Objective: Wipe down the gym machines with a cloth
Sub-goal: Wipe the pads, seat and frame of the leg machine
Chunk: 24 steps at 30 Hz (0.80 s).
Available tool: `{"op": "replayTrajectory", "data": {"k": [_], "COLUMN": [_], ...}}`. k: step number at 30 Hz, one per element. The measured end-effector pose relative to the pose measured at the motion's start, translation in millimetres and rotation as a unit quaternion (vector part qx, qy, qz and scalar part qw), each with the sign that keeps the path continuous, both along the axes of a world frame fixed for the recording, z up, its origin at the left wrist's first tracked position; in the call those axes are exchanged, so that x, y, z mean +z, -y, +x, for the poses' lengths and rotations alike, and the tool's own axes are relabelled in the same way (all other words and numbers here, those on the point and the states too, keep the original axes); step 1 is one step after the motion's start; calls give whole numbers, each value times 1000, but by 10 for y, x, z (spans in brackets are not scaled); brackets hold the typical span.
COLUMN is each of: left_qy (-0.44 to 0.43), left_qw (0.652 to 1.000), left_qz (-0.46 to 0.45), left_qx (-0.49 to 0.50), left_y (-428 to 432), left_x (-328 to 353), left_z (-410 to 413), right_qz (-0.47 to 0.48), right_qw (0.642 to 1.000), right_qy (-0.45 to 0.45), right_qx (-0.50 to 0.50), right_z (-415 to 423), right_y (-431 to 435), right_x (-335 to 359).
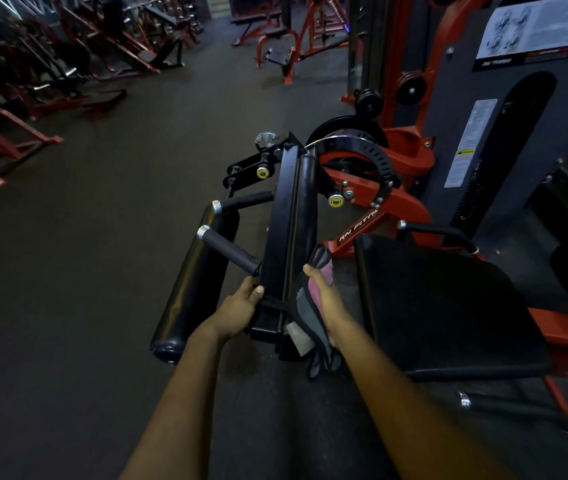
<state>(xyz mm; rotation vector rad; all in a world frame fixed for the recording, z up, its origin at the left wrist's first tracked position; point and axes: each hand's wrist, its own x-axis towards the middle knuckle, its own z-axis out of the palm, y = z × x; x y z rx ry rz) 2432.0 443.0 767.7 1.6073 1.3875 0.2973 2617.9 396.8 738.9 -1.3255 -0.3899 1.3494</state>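
Left forearm point(185, 375) and right forearm point(379, 375) are shown bare, from the frame's bottom edge up to centre. The left hand point(237, 308) and right hand point(327, 299) are uncovered (a short-trimmed nail is made out on the left thumb).

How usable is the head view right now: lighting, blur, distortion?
Head view: dim throughout; the black lever arm and seat pad lose surface detail; far machines upper left are smeared; wide-angle curves the edges; the cloth in the right hand reads sharp.
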Motion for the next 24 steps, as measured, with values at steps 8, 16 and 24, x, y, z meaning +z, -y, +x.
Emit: {"op": "replayTrajectory", "data": {"k": [8, 16, 24], "left_qy": [0, 47, -7], "left_qw": [1000, 998, 932], "left_qz": [12, -28, 353], "left_qx": [-12, 26, 80], "left_y": [-3, 163, -288], "left_x": [32, 225, 178], "left_z": [-22, 23, 70], "right_qz": [-58, -3, 12], "right_qw": [978, 981, 973], "right_qy": [199, 186, 221], "right_qx": [24, 48, 68], "right_z": [-68, 127, 126], "right_y": [-80, -307, -395], "right_x": [264, 432, 338]}}
